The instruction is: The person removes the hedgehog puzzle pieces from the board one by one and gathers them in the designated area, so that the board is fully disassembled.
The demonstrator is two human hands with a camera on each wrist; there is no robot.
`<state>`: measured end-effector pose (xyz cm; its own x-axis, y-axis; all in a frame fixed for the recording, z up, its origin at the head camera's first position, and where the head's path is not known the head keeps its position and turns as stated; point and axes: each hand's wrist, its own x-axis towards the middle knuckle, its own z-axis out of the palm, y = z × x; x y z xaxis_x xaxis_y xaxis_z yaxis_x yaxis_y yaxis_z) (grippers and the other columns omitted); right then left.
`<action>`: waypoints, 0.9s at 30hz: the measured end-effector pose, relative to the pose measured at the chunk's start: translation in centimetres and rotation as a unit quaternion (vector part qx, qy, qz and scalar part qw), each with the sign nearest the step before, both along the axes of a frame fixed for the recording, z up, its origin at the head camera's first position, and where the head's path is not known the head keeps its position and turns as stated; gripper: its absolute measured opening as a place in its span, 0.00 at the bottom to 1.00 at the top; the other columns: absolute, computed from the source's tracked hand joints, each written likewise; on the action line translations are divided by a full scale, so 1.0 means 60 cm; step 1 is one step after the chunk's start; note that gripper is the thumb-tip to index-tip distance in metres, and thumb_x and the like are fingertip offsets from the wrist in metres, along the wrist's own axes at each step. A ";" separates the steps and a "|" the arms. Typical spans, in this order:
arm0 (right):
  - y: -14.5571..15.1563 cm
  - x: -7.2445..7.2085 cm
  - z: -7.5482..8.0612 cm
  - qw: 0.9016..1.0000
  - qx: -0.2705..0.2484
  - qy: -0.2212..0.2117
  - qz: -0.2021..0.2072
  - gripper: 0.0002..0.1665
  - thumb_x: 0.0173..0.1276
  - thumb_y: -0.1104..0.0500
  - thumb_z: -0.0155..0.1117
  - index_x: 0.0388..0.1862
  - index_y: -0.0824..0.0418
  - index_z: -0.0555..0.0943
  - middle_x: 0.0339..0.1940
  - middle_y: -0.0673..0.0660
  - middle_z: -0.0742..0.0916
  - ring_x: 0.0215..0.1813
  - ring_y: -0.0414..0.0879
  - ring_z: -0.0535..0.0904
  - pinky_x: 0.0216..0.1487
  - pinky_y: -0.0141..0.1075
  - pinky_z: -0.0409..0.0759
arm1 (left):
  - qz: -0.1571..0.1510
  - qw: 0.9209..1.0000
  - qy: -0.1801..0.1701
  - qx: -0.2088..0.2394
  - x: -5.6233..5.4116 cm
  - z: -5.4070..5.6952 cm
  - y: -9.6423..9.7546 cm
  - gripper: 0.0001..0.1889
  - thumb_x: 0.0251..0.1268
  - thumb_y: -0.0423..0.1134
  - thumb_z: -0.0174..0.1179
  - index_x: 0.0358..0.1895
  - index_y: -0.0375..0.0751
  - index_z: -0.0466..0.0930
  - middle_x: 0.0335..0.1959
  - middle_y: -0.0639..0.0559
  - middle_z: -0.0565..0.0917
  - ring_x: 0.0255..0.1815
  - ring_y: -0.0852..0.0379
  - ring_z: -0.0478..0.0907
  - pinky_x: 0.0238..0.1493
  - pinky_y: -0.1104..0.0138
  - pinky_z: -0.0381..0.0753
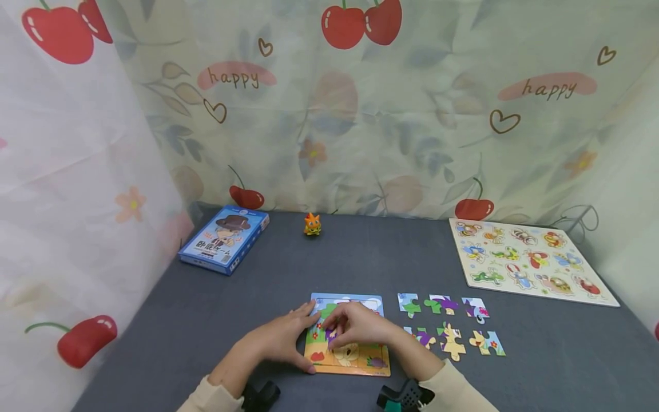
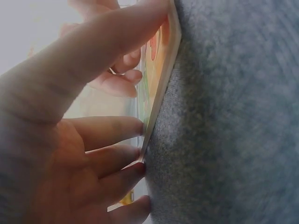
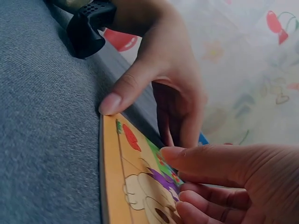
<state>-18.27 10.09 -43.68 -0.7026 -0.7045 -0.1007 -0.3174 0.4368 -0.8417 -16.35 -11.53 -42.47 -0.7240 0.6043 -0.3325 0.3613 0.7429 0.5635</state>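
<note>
My left hand (image 1: 285,337), fingers apart, touches the left side of a flat, square, bright picture-puzzle board (image 1: 355,369) on the soft-looking dark grey cloth (image 1: 370,254). My right hand (image 1: 362,326) bends over the board, fingertips close together; I can't tell if they pinch anything. I think I'm fitting a piece; next it needs a gentle press. Six knobbly, colourful puzzle pieces (image 1: 453,343) lie further right.
</note>
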 end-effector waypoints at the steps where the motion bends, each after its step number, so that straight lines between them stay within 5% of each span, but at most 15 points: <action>1: -0.002 0.001 -0.001 1.000 -0.001 -0.004 -0.001 0.17 0.51 0.63 0.74 0.41 0.66 0.83 0.33 0.58 0.83 0.26 0.33 0.75 0.27 0.23 0.73 | 0.000 1.000 0.000 0.000 0.000 -0.001 0.000 0.50 0.44 0.59 0.70 0.72 0.45 0.56 0.76 0.45 0.47 0.75 0.39 0.47 0.68 0.43 0.55; 27: -0.019 0.022 -0.008 0.998 -0.001 -0.007 -0.055 0.14 0.51 0.68 0.71 0.38 0.68 0.82 0.27 0.55 0.84 0.25 0.35 0.74 0.25 0.23 0.73 | -0.005 1.000 -0.002 0.013 0.000 -0.004 -0.002 0.50 0.45 0.57 0.70 0.71 0.43 0.57 0.76 0.44 0.46 0.76 0.43 0.44 0.69 0.43 0.52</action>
